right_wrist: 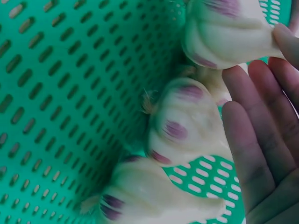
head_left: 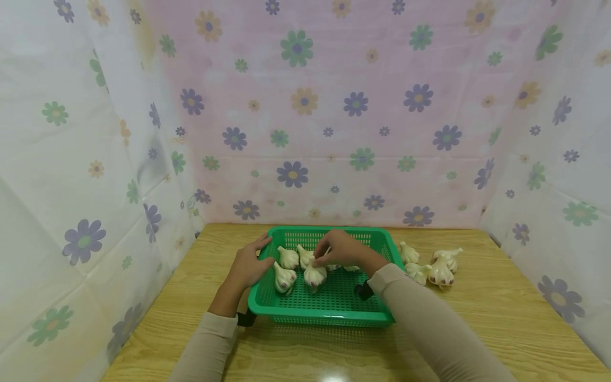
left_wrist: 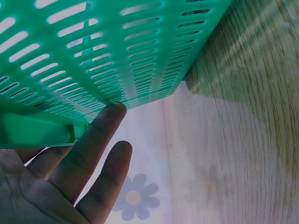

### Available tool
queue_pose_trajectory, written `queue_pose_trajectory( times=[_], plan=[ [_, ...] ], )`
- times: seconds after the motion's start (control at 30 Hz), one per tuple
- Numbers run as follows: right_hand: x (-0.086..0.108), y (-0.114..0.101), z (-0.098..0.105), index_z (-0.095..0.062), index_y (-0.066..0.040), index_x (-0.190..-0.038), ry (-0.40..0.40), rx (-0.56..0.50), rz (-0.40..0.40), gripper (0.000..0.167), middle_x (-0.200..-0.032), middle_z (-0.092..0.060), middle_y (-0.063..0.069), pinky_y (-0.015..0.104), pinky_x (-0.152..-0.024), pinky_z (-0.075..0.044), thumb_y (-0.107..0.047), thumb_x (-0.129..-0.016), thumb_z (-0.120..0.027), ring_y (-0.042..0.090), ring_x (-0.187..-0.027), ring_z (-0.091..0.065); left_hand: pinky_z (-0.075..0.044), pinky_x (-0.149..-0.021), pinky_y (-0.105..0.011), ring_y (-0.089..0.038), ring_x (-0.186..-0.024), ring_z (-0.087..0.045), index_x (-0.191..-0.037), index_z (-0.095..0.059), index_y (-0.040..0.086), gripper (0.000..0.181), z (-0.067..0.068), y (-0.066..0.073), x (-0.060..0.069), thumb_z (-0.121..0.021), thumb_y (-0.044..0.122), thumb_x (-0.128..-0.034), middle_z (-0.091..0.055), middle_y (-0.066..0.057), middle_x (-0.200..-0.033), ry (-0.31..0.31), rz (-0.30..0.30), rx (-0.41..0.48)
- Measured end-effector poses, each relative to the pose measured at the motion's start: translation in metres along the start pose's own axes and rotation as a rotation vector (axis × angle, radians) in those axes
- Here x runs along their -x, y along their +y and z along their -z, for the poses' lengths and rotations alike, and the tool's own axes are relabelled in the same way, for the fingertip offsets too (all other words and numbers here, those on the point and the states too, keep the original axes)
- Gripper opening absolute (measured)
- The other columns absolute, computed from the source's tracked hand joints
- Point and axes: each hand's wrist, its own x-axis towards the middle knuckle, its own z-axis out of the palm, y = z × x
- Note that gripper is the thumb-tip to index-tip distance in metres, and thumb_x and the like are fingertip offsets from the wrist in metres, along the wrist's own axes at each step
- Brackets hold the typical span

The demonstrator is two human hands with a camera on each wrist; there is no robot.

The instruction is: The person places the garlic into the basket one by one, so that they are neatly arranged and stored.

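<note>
A green plastic basket (head_left: pixel 329 314) with slotted walls stands on the table with several white, purple-streaked garlic bulbs (head_left: pixel 285 278) inside. My left hand (head_left: pixel 250 264) holds its left rim, thumb over the edge. In the left wrist view, two outstretched fingers (left_wrist: pixel 96 149) lie along the outer wall. My right hand (head_left: pixel 345 249) reaches into the basket and pinches a garlic bulb (head_left: pixel 315 276) by its stem. The right wrist view shows this held bulb (right_wrist: pixel 229 32) beside other bulbs (right_wrist: pixel 182 123); the remaining fingers extend below the stem.
More garlic bulbs (head_left: pixel 441 268) lie in a group on the wooden table (head_left: pixel 496 318), just right of the basket. Flower-patterned cloth (head_left: pixel 329 116) hangs behind and on both sides. Black straps (head_left: pixel 365 291) show at the wrists.
</note>
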Motion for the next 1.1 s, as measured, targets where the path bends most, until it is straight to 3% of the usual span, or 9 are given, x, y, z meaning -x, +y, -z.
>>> queue_pose_trajectory(
  times=[0.2,0.4,1.1],
  plan=[
    [-0.004,0.000,-0.008,-0.081,-0.029,-0.092,0.005,0.027,-0.020,0.007,-0.096,-0.075,-0.013,0.034,-0.077,-0.058,-0.035,-0.090,-0.081,0.007,-0.088,-0.069,-0.035,-0.044,-0.030,-0.013,-0.040,-0.029,-0.157,-0.048,0.019,0.066,0.000,0.001,0.000,-0.060,0.019,-0.0926,-0.036,0.001,-0.168,0.000,-0.008,0.005],
    [-0.006,0.002,-0.013,-0.080,-0.026,-0.088,-0.010,0.029,-0.022,0.004,-0.090,-0.075,-0.011,0.034,-0.069,-0.057,-0.030,-0.090,-0.081,0.011,-0.077,-0.069,-0.035,-0.044,-0.030,-0.014,-0.040,-0.029,-0.157,-0.048,0.018,0.066,0.001,0.003,0.001,-0.060,0.019,-0.0926,-0.036,0.000,-0.168,-0.002,-0.004,0.007],
    [-0.005,0.002,-0.017,-0.080,-0.027,-0.093,-0.022,0.041,-0.015,0.007,-0.088,-0.075,-0.013,0.035,-0.073,-0.057,-0.031,-0.088,-0.083,0.009,-0.077,-0.070,-0.036,-0.044,-0.029,-0.013,-0.039,-0.029,-0.158,-0.047,0.020,0.066,0.000,0.003,0.001,-0.059,0.020,-0.0929,-0.034,0.003,-0.169,-0.004,0.014,0.015]
  ],
)
